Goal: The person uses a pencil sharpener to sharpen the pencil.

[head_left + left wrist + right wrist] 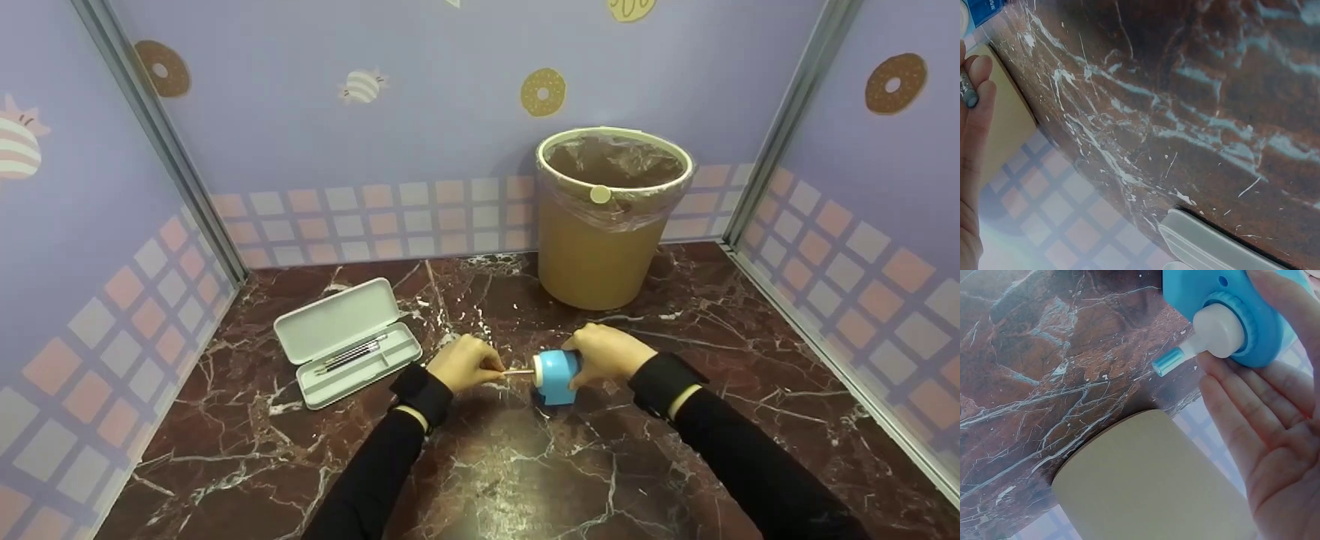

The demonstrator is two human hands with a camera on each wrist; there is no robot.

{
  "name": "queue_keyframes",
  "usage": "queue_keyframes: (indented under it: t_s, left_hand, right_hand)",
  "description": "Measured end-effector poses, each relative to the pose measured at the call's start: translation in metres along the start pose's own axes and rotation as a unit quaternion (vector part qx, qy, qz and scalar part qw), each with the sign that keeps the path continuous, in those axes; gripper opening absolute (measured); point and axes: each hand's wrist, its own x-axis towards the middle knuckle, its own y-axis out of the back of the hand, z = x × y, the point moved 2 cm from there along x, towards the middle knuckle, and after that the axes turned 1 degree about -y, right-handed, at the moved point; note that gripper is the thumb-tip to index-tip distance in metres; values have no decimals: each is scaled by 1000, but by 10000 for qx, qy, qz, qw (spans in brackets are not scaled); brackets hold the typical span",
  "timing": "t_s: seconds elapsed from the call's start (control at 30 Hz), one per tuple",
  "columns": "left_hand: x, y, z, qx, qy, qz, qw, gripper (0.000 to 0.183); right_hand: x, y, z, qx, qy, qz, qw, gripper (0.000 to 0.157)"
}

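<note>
My left hand pinches a thin pencil between thumb and fingertips; its blunt end shows at the edge of the left wrist view. The pencil lies level, its other end at the pale front of a blue pencil sharpener, where the tip is hidden. With my right hand I grip the sharpener from its back side. In the right wrist view, the thumb lies along the blue body and the fingertips are right at the white crank hub. The crank's blue handle points away from the palm.
An open white pencil case with several pencils lies left of my left hand. Behind the sharpener, a tan trash bin with a clear liner stands near the back wall. Side walls border the marbled table.
</note>
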Motion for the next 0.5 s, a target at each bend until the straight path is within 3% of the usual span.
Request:
queue_keyframes:
  t_s: [0.2, 0.5]
  left_hand:
    - [2, 0, 0, -76, 68, -193, 9998, 6]
    - [3, -1, -3, -95, 145, -209, 9996, 6]
  right_hand:
    - [0, -1, -1, 34, -94, -21, 9999, 35]
    - [0, 1, -1, 48, -120, 23, 9999, 31]
